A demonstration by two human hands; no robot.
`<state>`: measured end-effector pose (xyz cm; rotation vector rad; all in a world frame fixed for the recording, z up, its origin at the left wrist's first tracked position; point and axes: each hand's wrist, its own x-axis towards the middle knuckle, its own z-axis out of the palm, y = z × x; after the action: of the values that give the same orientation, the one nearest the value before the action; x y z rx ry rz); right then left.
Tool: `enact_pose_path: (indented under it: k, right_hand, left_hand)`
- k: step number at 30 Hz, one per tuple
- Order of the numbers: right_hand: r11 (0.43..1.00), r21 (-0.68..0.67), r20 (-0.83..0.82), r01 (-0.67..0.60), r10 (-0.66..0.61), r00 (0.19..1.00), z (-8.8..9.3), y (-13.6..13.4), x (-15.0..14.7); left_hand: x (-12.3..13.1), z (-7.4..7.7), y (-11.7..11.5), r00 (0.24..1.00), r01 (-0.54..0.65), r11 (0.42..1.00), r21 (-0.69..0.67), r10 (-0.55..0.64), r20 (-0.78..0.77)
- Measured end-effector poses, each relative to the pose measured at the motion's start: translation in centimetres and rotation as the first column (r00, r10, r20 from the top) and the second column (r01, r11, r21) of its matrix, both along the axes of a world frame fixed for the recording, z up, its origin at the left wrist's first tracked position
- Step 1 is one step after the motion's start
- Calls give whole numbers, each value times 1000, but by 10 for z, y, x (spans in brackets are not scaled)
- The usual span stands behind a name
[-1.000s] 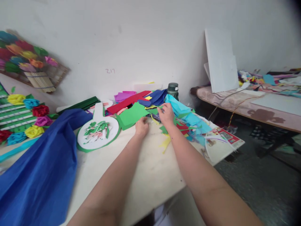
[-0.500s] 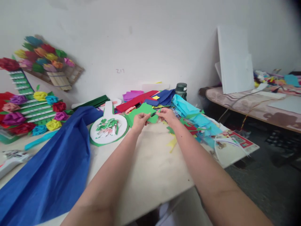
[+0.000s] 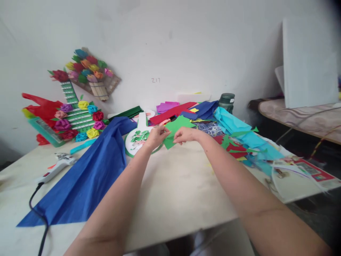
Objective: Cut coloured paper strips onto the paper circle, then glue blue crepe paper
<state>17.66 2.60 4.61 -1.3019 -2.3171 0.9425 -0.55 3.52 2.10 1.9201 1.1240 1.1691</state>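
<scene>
Both my hands hold a green paper sheet [image 3: 179, 128] a little above the pale table [image 3: 170, 192]. My left hand [image 3: 157, 136] pinches its left edge with fingers closed. My right hand [image 3: 186, 135] pinches its lower right edge, fingers curled. Just left of my left hand lies a white round cutout with a green rim [image 3: 138, 140] carrying green and pink paper bits. Behind the sheet sits a pile of coloured paper: red [image 3: 173, 111], dark blue [image 3: 204, 109], purple [image 3: 166, 106] and light blue [image 3: 234, 124].
A large blue tissue sheet [image 3: 87, 177] drapes over the table's left half. A white glue gun [image 3: 57, 165] with a black cord lies at far left. Paper-flower boards [image 3: 77, 117] lean on the wall. A dark jar [image 3: 226, 101] stands at the back. Another table [image 3: 301, 117] is at right.
Both hands have lifted the green sheet off the paper pile and brought it toward me. The camera has turned left, so the glue gun and more flower boards now show.
</scene>
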Motion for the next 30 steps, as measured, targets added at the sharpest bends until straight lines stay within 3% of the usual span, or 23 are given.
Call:
enact_pose_path:
  k: [4, 6, 10, 13, 16, 19, 21, 23, 26, 30]
  right_hand:
    - [995, -42, -10, -85, 85, 996, -8, 7, -21]
    - [994, -55, -47, -100, 97, 994, -13, 10, -26]
    - [991, -80, -129, -105, 94, 987, -16, 16, -31]
    - [977, -171, -73, -130, 119, 990, -12, 17, -36]
    - [974, -164, -40, -157, 152, 988, -8, 15, -45]
    - [985, 37, -133, -170, 174, 976, -8, 12, -55]
    - [976, 188, -229, -114, 157, 961, -10, 12, -62]
    - [962, 273, -335, -1, 96, 937, -13, 14, -69]
    - [942, 261, -456, 210, -72, 887, -19, 21, -74]
    - [898, 206, -439, 390, -271, 856, -27, 30, -74]
  left_hand:
    - [-21, 5, -7, 985, -16, 998, 61, 26, -172]
    - [-30, 7, -10, 961, 31, 996, 88, -5, -276]
    - [-41, 6, -9, 909, 128, 992, -7, -121, -399]
    - [-44, 6, -6, 907, 162, 985, -62, -173, -384]
    - [-47, 7, -6, 933, 188, 978, -89, -206, -294]
    - [-50, 8, -7, 976, 192, 976, -106, -201, -86]
    - [-52, 7, -4, 983, 173, 978, -118, -163, 85]
    - [-57, 5, 0, 965, 92, 987, -130, -56, 255]
    - [-69, 2, 10, 885, -115, 985, -128, 160, 436]
    - [-89, -4, 21, 863, -314, 940, -133, 341, 372]
